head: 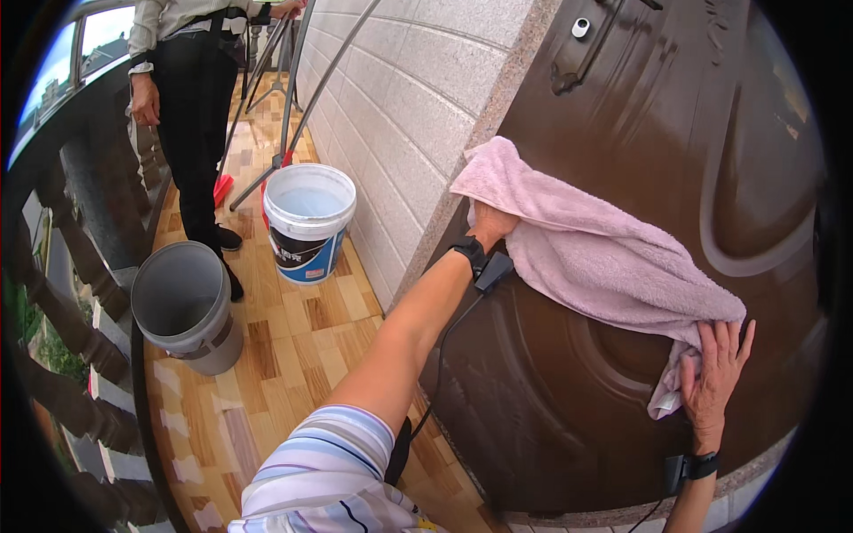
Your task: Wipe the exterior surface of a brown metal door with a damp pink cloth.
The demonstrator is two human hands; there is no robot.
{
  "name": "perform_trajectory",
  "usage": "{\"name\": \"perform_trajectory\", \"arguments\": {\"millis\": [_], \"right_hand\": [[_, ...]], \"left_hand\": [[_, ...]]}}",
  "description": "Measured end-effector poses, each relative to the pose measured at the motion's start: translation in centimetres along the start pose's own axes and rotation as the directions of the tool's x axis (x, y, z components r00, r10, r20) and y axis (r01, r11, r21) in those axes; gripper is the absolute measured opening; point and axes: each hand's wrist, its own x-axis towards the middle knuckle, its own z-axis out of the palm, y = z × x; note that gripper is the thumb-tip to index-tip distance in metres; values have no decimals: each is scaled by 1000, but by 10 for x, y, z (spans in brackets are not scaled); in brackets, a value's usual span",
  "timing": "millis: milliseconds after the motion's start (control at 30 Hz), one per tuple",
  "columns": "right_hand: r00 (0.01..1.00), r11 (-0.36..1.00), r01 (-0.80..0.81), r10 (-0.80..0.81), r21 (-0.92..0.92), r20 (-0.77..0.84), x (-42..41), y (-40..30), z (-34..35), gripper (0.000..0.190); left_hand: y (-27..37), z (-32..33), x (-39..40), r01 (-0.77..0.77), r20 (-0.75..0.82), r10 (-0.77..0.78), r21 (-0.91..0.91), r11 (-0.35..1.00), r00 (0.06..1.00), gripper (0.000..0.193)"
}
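A pink terry towel [593,246] lies stretched across a dark brown panelled door [573,413]. My left hand [492,221] grips the towel near its upper left end, and its fingers are hidden under a fold. At the lower right end, my right hand [713,380] holds the towel against the door, with fingertips on the cloth and the thumb by a hanging corner. Each wrist wears a black strap with a small dark device and a cable.
A grey bucket [183,313] and a white-and-blue paint bucket [311,230], which holds liquid, stand on the wood-patterned floor [286,360]. Beyond them a person [200,120] stands beside a tripod [283,133]. A baluster railing [80,280] runs along the left. The door handle plate [586,46] is above.
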Motion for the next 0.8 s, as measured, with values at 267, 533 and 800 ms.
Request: {"name": "perform_trajectory", "arguments": {"millis": [267, 533, 800], "right_hand": [[985, 983, 125, -140, 136, 104, -32, -54, 29, 47], [862, 911, 255, -366, 325, 350, -46, -42, 18, 44], [923, 985, 36, -96, 167, 372, -71, -90, 30, 57]], "left_hand": [[-54, 66, -199, 309, 258, -244, -251, 917, 935, 60], [-43, 47, -235, 324, 229, -243, -450, 832, 943, 56], [-51, 32, -77, 196, 246, -149, -180, 964, 958, 49]]}}
